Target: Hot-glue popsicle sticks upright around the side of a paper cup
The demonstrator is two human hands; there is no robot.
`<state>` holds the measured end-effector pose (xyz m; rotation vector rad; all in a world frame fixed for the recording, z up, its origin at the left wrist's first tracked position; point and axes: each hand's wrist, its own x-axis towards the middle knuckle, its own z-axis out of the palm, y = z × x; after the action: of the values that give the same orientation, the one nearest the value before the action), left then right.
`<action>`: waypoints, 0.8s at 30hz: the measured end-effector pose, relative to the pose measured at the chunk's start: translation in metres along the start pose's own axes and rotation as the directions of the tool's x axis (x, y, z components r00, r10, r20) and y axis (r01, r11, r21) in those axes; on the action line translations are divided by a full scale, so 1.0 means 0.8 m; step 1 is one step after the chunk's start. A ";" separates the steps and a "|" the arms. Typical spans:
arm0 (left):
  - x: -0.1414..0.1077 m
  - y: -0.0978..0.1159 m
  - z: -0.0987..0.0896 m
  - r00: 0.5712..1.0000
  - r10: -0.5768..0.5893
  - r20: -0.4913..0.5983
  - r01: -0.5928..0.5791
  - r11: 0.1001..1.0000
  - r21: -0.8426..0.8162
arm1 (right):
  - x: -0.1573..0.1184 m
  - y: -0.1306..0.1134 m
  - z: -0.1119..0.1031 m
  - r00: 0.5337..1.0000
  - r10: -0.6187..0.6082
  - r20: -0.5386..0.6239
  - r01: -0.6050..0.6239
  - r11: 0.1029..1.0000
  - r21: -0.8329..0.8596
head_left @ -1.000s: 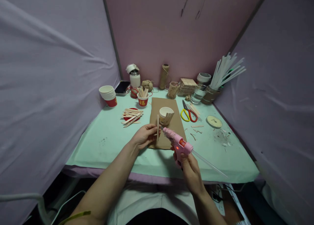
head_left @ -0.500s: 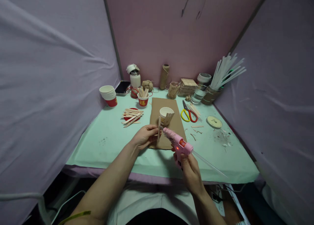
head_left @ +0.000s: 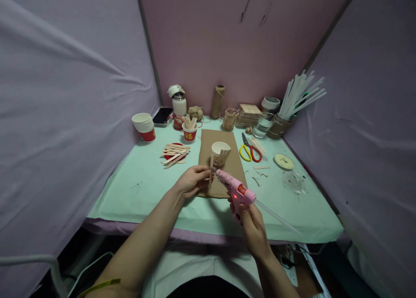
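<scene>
Between its fingertips my left hand (head_left: 194,181) pinches a wooden craft stick (head_left: 211,170), held roughly upright over the cardboard. My right hand (head_left: 250,222) is wrapped round the grip of a pink hot glue gun (head_left: 236,189). The gun's nozzle is at the stick, close to my left fingertips, and a clear glue stick (head_left: 276,215) juts from its back end. Just beyond stands a paper cup (head_left: 221,148) with several short sticks along its near right side. It rests on a brown cardboard sheet (head_left: 227,194). Whether fresh glue is on the stick is too small to tell.
Craft sticks (head_left: 175,152) lie piled on a red dish to the left, by a red cup (head_left: 190,134) of sticks and stacked cups (head_left: 144,126). Scissors (head_left: 250,150), a round lid (head_left: 284,161) and a glass of water (head_left: 262,126) are on the right. Twine stands behind.
Almost nothing differs. Both hands, the glue gun and the craft stick stay in nearly the same place.
</scene>
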<state>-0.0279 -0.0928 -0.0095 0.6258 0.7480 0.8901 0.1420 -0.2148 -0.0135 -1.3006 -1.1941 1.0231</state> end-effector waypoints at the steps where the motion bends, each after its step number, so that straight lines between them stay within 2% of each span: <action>1: 0.000 0.000 0.000 1.000 -0.001 -0.001 0.001 1.000 0.002 | 0.000 -0.001 0.000 1.000 -0.006 -0.002 0.006 1.000 -0.003; 10: 0.001 0.000 0.000 1.000 -0.002 0.003 0.002 1.000 -0.011 | 0.000 0.001 -0.001 1.000 0.004 -0.002 -0.004 1.000 -0.012; 24: 0.001 0.001 -0.003 0.999 -0.002 -0.048 0.001 1.000 -0.021 | -0.004 0.001 -0.002 0.999 0.033 0.030 -0.033 0.999 -0.013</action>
<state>-0.0297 -0.0910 -0.0108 0.5871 0.7817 0.9130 0.1432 -0.2178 -0.0144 -1.3225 -1.2065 1.0640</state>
